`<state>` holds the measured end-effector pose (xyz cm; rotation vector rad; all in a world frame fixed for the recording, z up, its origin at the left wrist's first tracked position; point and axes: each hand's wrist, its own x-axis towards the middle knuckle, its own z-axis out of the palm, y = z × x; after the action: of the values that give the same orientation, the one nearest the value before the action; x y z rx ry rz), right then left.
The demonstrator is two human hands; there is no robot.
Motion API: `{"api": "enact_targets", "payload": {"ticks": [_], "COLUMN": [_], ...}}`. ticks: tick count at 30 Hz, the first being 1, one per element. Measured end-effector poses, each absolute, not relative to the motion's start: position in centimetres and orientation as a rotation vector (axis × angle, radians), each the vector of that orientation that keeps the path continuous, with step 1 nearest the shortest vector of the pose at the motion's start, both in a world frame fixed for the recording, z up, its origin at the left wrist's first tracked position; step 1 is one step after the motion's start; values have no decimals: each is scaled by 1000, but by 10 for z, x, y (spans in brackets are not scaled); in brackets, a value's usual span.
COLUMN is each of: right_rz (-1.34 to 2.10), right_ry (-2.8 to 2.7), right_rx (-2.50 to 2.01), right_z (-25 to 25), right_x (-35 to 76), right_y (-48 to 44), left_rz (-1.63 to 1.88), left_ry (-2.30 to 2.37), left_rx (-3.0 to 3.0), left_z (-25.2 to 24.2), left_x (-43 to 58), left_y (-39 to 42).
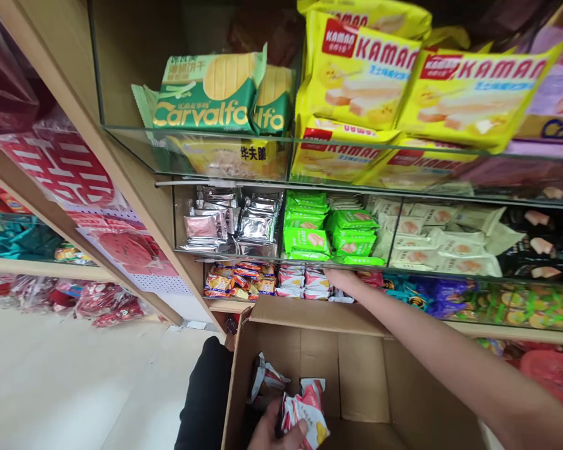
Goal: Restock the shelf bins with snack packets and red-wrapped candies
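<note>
Down in the open cardboard box (363,375), my left hand (268,434) is closed around a pink-and-white snack packet (304,414) with a yellow picture on it. Another whitish snack packet (266,380) lies in the box just behind it. My right arm reaches across the box to a low shelf compartment. There, my right hand (341,280) is beside a row of pink-and-white snack packets (304,281). The shelf above covers its fingers, so whether it holds anything is hidden.
Above are green packets (308,239), silver packets (258,226), yellow wafer bags (363,72) and green biscuit bags (206,94) behind clear shelf fronts. Orange packets (241,279) lie left of the pink-and-white row. A wooden upright (136,181) stands left; a red basket (551,369) is at right.
</note>
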<state>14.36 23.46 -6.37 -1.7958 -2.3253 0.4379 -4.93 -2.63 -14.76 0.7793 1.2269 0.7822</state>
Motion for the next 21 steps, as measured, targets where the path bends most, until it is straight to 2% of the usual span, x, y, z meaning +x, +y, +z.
{"api": "enact_targets", "payload": {"ticks": [8, 12, 15, 17, 21], "right_rz": [343, 339, 354, 446, 907], "right_ry": [-2506, -2432, -2338, -2163, -1698], "right_rx": [-1653, -1684, -1663, -1524, -1245], "right_z": [-61, -46, -25, -13, -10], "right_x": [153, 152, 154, 155, 154], "right_y": [202, 202, 168, 126, 33], "left_rz": [920, 906, 922, 948, 1079], "left_ry": [1026, 874, 869, 869, 920], "left_rx": [781, 720, 710, 714, 672], "left_z": [-136, -102, -67, -45, -16], "left_x": [-44, -44, -43, -41, -26], "left_y": [-26, -23, -20, -17, -7]}}
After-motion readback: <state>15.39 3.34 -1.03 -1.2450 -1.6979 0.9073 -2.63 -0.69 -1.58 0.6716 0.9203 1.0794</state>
